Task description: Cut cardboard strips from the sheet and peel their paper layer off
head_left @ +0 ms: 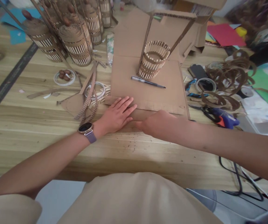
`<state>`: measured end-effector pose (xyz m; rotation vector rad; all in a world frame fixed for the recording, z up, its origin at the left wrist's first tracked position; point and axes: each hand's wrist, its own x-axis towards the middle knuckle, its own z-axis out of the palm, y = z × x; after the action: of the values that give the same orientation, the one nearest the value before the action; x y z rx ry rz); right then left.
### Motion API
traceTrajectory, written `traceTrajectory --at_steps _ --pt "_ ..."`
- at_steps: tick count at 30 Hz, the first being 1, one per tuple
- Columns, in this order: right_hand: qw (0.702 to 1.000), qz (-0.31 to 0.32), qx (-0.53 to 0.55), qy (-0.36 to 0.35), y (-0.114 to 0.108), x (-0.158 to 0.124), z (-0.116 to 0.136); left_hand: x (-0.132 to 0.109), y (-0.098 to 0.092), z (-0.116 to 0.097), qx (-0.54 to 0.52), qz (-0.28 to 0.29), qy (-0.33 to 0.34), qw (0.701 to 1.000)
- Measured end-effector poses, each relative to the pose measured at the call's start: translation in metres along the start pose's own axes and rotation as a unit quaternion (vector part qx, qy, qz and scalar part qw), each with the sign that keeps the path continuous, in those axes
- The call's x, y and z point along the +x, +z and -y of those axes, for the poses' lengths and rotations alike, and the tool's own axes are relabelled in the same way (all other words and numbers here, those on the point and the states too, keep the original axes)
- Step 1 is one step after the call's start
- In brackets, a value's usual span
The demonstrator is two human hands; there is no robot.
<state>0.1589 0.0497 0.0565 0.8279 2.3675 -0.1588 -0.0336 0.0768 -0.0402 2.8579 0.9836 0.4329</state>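
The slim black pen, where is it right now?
In the head view, the slim black pen lies slightly right of centre on flat brown cardboard, just in front of the round wooden-stick basket.

Pen [148, 82] on cardboard sheet [124, 71], basket [149, 69] behind pen, containers [75, 45] at back left, strips [243, 76] at right

Pale wooden table [115, 155]
It bears a cardboard sheet [124, 70], slatted lidded containers [75, 45], a blue-handled tool [228, 117] and brown strips [237, 76].
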Motion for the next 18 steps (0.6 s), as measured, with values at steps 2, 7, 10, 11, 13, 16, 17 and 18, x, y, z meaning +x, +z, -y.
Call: traceTrajectory --at_steps 2,7,10,11,13,16,17,18 --pt "1.0 0.021 -0.016 0.008 0.0 -0.001 -0.002 0.0 0.0 0.0 -0.001 0.002 0.0 1.0" --pt "1.0 0.02 -0.011 0.013 0.021 -0.001 -0.01 0.001 -0.001 0.0 0.005 0.008 -0.001 1.0" --pt "1.0 0.008 -0.017 0.02 0.033 -0.007 -0.016 0.001 -0.002 0.0 0.008 0.009 0.001 1.0" --pt "0.999 0.011 -0.014 0.029 0.036 -0.01 -0.017 0.001 -0.002 0.0 0.007 0.009 0.001 1.0" --pt "0.999 0.017 -0.01 0.046 0.041 -0.017 -0.021 0.001 -0.002 0.0 0.005 0.01 0.001 1.0" --pt "0.998 0.023 -0.016 0.06 0.051 -0.029 -0.03 0.001 -0.002 0.0 0.004 0.011 0.0 1.0" --pt "0.998 0.024 -0.018 0.064 0.055 -0.034 -0.034 0.001 -0.001 0.0 0.004 0.01 0.001 1.0" --pt "0.997 0.023 -0.019 0.065 0.058 -0.038 -0.038 0.0 -0.001 0.0 0.005 0.009 0.001 1.0"
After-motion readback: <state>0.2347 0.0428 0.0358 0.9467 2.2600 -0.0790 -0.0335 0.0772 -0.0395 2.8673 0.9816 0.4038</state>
